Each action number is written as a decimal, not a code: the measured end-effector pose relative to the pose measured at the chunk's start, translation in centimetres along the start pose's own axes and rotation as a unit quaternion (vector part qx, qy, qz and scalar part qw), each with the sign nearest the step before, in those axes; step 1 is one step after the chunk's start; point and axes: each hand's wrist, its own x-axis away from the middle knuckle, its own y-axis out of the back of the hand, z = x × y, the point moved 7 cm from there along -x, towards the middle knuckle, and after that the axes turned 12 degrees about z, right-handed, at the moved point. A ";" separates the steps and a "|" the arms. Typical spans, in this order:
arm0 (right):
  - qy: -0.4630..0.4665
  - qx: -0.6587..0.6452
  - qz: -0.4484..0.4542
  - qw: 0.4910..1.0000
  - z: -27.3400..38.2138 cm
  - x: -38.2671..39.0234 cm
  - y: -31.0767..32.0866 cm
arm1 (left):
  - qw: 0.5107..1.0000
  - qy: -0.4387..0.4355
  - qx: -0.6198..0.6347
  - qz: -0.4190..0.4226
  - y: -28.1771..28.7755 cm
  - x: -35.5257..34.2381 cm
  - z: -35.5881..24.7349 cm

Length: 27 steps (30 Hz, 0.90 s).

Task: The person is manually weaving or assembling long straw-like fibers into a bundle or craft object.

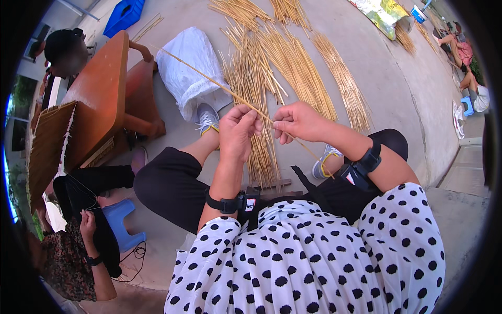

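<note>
A long, thin tan stalk point(199, 73) runs slantwise across the middle, its far end up at the left over a white sack and its near end down toward my right shoe. My left hand point(238, 130) pinches it between thumb and fingers around the middle. A short way to the right, my right hand point(302, 121) also grips it, with thumb and bent fingers closed. Beyond and beneath both hands, bundles of similar dry stalks point(298, 68) lie spread on the floor. Another bundle point(342, 81) lies apart at their right.
The white sack point(189, 63) lies by my left shoe point(207, 116). At the left stand a brown wooden chair point(102, 99) and a blue stool point(123, 222), with a person point(78, 256) holding thread there. A blue crate point(124, 17) is at the back; other people sit far right.
</note>
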 end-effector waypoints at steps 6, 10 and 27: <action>-0.021 -0.064 0.044 0.997 -0.5 0.0 -0.4 | 0.999 0.023 0.027 0.021 0.2 0.1 0.4; -0.027 -0.125 0.078 0.989 -0.5 0.3 -0.6 | 0.995 0.019 0.068 0.066 -0.2 0.1 0.3; -0.057 -0.054 0.053 0.995 -0.8 1.4 0.6 | 0.996 0.040 0.040 0.065 -1.0 -0.8 1.9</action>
